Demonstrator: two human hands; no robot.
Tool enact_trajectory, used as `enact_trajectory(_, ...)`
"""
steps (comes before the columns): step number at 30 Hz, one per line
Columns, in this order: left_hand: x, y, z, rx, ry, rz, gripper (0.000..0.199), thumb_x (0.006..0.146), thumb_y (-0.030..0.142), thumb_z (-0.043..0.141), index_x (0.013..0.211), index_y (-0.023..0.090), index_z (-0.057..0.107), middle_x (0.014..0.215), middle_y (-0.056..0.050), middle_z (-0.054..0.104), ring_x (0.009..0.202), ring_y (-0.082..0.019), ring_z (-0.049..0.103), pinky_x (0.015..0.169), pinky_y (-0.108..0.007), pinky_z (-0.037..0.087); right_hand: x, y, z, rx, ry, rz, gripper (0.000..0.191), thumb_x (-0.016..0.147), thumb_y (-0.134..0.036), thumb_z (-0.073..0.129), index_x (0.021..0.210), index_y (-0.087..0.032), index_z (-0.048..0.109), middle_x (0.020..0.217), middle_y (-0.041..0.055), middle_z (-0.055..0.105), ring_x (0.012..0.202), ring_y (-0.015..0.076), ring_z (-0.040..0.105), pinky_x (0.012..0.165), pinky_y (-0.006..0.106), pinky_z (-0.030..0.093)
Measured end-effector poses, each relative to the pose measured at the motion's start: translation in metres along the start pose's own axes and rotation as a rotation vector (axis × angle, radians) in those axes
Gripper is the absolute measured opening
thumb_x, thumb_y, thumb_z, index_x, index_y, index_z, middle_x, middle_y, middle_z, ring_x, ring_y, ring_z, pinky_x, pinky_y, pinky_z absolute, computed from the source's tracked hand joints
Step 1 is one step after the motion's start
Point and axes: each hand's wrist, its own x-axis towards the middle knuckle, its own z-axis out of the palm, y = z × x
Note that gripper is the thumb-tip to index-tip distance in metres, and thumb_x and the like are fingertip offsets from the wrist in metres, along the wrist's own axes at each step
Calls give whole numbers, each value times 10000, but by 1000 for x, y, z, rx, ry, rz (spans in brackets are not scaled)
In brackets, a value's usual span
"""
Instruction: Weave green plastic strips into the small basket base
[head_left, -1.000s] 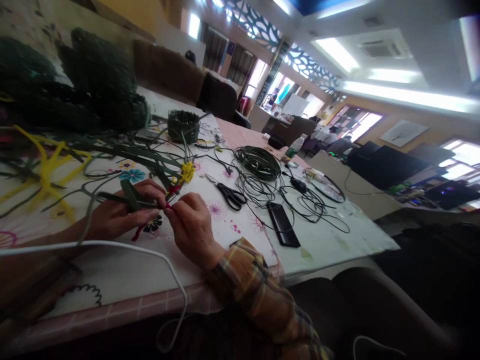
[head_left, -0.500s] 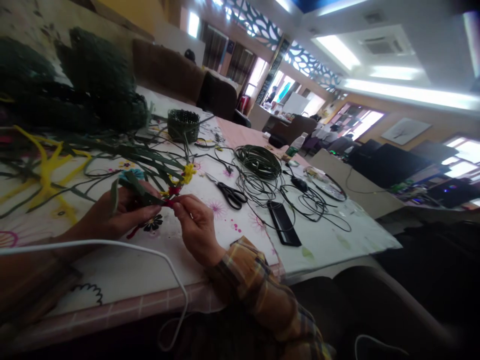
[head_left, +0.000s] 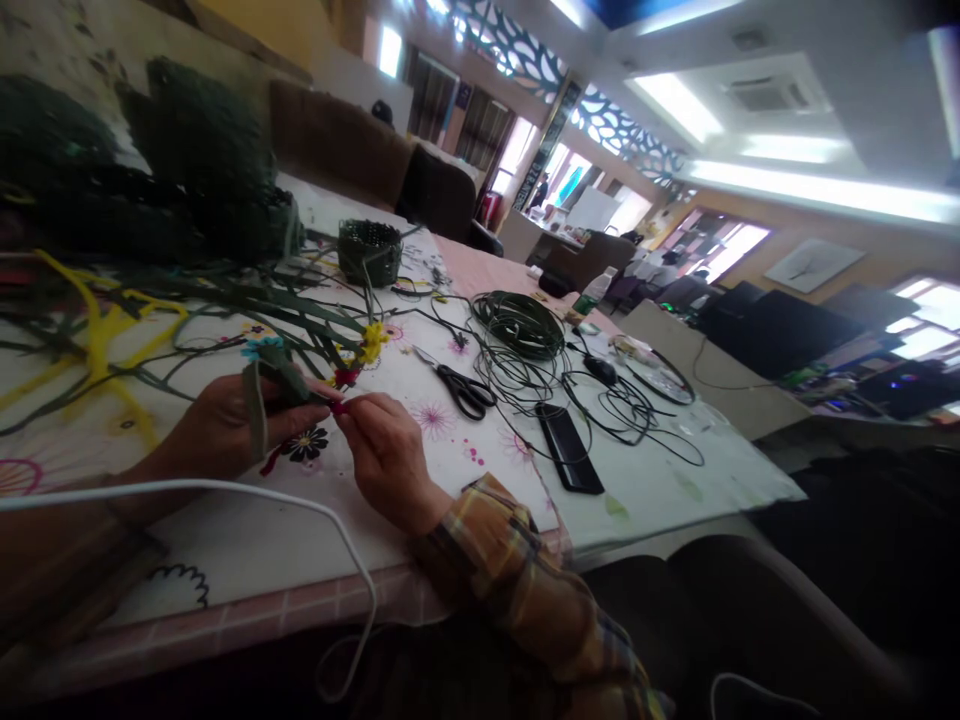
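My left hand (head_left: pixel 232 420) is closed around green flat strips (head_left: pixel 279 372), whose loose ends stick up past the fingers. Thumb and forefinger of my right hand (head_left: pixel 386 455) pinch a red strip (head_left: pixel 339 407) right at the left fingertips. Just beyond the fingers, yellow woven pieces (head_left: pixel 373 342) show on the green strips. A red tail hangs below the left hand, over the flower-printed tablecloth (head_left: pixel 300 540). Black-handled scissors (head_left: pixel 461 390) lie partly spread to the right of my hands.
A coil of dark green cord (head_left: pixel 517 325) spreads loose loops across the table. Near it are a black tray (head_left: pixel 570 450) and a plastic bottle (head_left: pixel 596 290). A woven green basket (head_left: pixel 370 252) stands behind, yellow strips (head_left: pixel 97 340) lie left, and a white cable (head_left: pixel 225 487) crosses in front.
My right hand has shifted slightly left, its fingers still pinching the red strip. The green strip end by my left hand has turned more upright.
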Motion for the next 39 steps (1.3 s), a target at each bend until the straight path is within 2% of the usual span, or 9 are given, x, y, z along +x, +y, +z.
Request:
enact_trajectory(3, -3, 8, 3, -10, 47, -64, 335, 826, 507, 768, 948, 203, 838, 621, -6, 697, 420, -140, 525, 348, -227, 411, -2, -1, 0, -105, -38, -95, 337, 1078, -217, 465, 745, -229, 513, 792, 55, 615, 775, 175, 582, 746, 303, 501)
enact_trajectory(7, -4, 11, 6, 6, 72, -25, 326, 825, 499, 759, 916, 196, 833, 654, -27, 720, 480, -154, 573, 394, -226, 447, -5, -2, 1, -168, 13, -279, 331, 1053, -125, 438, 750, -222, 530, 851, 76, 636, 820, 178, 584, 774, 297, 510)
enact_trajectory(11, -4, 9, 6, 55, 75, -11, 349, 852, 517, 727, 935, 191, 823, 693, -28, 737, 523, -155, 606, 456, -229, 496, -8, 2, 4, -287, -9, -320, 344, 1065, -136, 443, 744, -223, 532, 828, 66, 624, 774, 177, 559, 751, 315, 483)
enact_trajectory(17, -4, 11, 5, 154, 107, 77, 277, 860, 449, 710, 923, 195, 801, 811, -31, 769, 632, -168, 649, 537, -232, 506, -12, 3, 4, -324, -48, -84, 330, 1102, -251, 441, 794, -229, 559, 727, 20, 576, 626, 152, 491, 603, 308, 342)
enact_trajectory(21, -5, 7, 7, 227, 117, 99, 288, 918, 457, 669, 986, 204, 790, 772, 2, 747, 532, -136, 593, 496, -227, 464, -10, 0, 2, -90, -121, -34, 341, 1079, -296, 474, 743, -238, 487, 680, -6, 523, 616, 138, 482, 604, 291, 327)
enact_trajectory(25, -6, 3, 10, 259, 163, 90, 306, 933, 450, 649, 1002, 182, 779, 838, -12, 781, 648, -156, 665, 612, -236, 519, -6, -1, 2, 284, -105, 290, 472, 1105, -481, 444, 700, -239, 420, 625, -39, 469, 592, 115, 456, 597, 257, 355)
enact_trajectory(27, -6, 4, 11, 281, 181, 98, 302, 936, 441, 649, 1006, 174, 771, 901, -28, 794, 745, -173, 699, 688, -242, 541, -5, -1, 3, 332, -92, 360, 502, 1102, -530, 437, 697, -233, 444, 623, -39, 484, 598, 112, 463, 600, 253, 364)
enact_trajectory(34, -6, 7, 18, 280, 194, 123, 322, 931, 457, 645, 987, 161, 762, 827, -22, 756, 681, -157, 650, 647, -247, 500, 2, 3, 3, -256, 79, 7, 233, 1077, -349, 571, 907, -215, 661, 873, 75, 667, 851, 214, 568, 838, 366, 427)
enact_trajectory(39, -8, 3, 18, 334, 150, 80, 371, 939, 510, 620, 998, 168, 751, 719, -12, 687, 683, -179, 619, 641, -270, 484, 4, 5, 6, -446, 31, -143, 305, 1117, -217, 436, 912, -206, 662, 842, 73, 639, 804, 213, 550, 769, 366, 421)
